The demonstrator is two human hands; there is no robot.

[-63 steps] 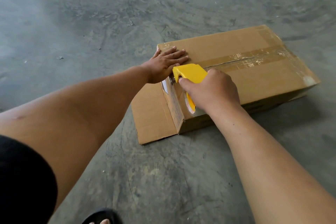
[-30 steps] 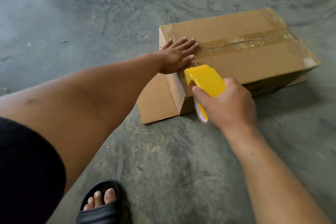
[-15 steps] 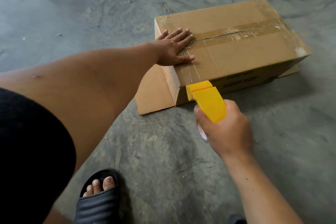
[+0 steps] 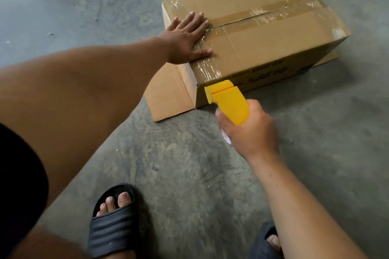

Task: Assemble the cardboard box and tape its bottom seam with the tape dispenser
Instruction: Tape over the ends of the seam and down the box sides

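The cardboard box (image 4: 273,44) lies on the concrete floor with its taped seam facing up. Clear tape (image 4: 208,65) runs from the seam's near end across the top and over the front edge onto the side wall. My left hand (image 4: 187,40) presses flat on the top at the seam's near end, fingers straight. My right hand (image 4: 250,132) grips the yellow tape dispenser (image 4: 227,101), whose head touches the box's front side just below the top edge. The tape roll is mostly hidden under my right hand.
A loose flap (image 4: 168,94) of the box lies flat on the floor at its near-left end. My feet in black slides (image 4: 113,223) stand on the floor (image 4: 189,164) in front of the box, the right foot (image 4: 267,242) at the frame's bottom edge.
My right hand has pulled the dispenser from the seam's near end across the top and down over the front edge, laying clear tape. My left hand stayed flat on the top.
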